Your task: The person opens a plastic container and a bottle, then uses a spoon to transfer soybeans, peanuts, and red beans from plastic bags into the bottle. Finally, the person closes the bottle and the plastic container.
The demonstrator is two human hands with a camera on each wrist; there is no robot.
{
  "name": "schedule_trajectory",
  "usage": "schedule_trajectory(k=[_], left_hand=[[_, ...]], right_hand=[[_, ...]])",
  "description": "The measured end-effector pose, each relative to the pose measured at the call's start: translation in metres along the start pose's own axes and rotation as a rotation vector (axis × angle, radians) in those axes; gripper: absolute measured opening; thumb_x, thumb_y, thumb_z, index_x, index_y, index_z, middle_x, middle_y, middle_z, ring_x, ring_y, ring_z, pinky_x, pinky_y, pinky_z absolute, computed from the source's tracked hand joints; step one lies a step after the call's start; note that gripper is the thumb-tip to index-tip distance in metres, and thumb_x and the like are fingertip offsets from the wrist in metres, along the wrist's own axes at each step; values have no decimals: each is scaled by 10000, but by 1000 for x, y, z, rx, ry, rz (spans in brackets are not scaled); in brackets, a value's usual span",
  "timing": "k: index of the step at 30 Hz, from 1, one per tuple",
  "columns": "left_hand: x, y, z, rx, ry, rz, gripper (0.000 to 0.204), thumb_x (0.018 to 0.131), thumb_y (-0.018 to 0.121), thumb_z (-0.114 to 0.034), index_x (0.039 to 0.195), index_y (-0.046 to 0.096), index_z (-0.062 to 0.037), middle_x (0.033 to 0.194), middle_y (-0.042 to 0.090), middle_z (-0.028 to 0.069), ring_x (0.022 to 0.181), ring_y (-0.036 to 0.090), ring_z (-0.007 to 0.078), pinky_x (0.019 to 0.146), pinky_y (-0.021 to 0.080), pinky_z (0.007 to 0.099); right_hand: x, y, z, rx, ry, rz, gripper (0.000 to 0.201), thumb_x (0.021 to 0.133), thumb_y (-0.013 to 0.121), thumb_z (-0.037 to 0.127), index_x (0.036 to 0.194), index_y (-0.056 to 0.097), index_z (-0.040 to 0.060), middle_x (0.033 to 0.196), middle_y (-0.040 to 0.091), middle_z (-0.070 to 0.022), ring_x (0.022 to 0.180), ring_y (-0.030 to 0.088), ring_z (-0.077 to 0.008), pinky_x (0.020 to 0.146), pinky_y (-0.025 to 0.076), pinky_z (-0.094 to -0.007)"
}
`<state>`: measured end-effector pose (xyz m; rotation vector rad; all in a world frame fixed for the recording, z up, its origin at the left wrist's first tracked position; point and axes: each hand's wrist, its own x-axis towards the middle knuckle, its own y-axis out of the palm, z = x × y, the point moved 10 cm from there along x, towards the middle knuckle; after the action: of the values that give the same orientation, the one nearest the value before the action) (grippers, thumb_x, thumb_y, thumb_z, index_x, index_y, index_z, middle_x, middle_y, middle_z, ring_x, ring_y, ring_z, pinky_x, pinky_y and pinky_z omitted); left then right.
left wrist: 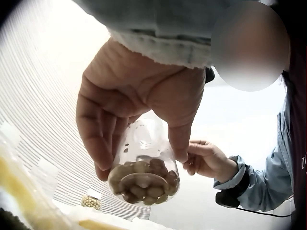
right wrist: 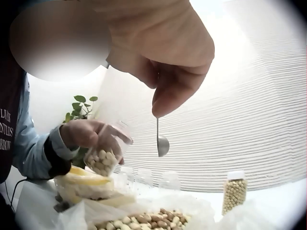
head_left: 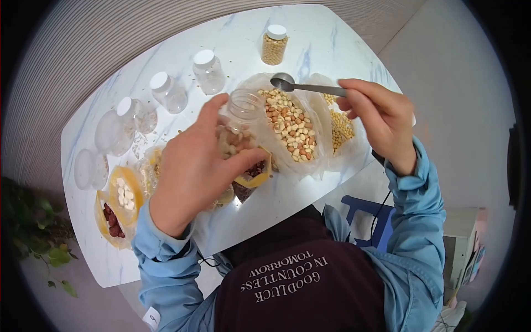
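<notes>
My left hand point(head_left: 191, 163) grips a clear, lidless plastic jar point(head_left: 246, 104) between thumb and fingers. Its lower part holds peanuts, and it leans in the right wrist view. In my right hand point(head_left: 384, 113) a metal spoon point(head_left: 318, 88) is pinched by the handle, its round bowl point(right wrist: 163, 145) hanging beyond the fingertips. From the head view the bowl looks empty, beside the jar's mouth and above the far edge of an opened plastic bag of peanuts point(head_left: 290, 130). Seen from the left wrist, the peanuts point(left wrist: 144, 184) gather at the jar's bottom.
Beside the peanuts lies a bag of yellow beans point(head_left: 341, 130). A white-capped jar of beans point(head_left: 274, 45) stands at the back, with capped clear jars point(head_left: 208, 72) to its left. Yellow-edged bags with white pieces point(head_left: 125, 193) and dark red dried fruit point(head_left: 112, 221) lie at left.
</notes>
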<state>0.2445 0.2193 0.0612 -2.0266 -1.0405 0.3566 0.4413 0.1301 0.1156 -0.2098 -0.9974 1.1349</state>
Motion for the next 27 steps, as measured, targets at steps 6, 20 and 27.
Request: schedule_trajectory(k=[6, 20, 27], left_hand=[[-1, -7, 3, -42, -2, -38, 806, 664, 829, -256, 1316, 421, -17, 918, 660, 128, 829, 659, 206, 711, 513, 305], [1, -6, 3, -9, 27, -34, 812, 670, 816, -324, 1303, 419, -7, 963, 657, 165, 845, 663, 266, 720, 520, 338], [1, -5, 5, -22, 3, -20, 823, 667, 828, -297, 1313, 414, 1, 995, 657, 167, 894, 664, 239, 762, 523, 324]], right_hand=[[6, 39, -56, -104, 52, 128, 154, 849, 611, 92, 958, 684, 12, 808, 683, -143, 653, 664, -250, 597, 522, -294], [1, 68, -62, -251, -150, 227, 168, 850, 613, 85, 987, 673, 9, 825, 672, -149, 663, 639, -278, 592, 514, -329], [4, 69, -76, -158, -28, 229, 199, 876, 594, 87, 1040, 660, -3, 811, 680, -128, 634, 639, -195, 593, 518, -283]])
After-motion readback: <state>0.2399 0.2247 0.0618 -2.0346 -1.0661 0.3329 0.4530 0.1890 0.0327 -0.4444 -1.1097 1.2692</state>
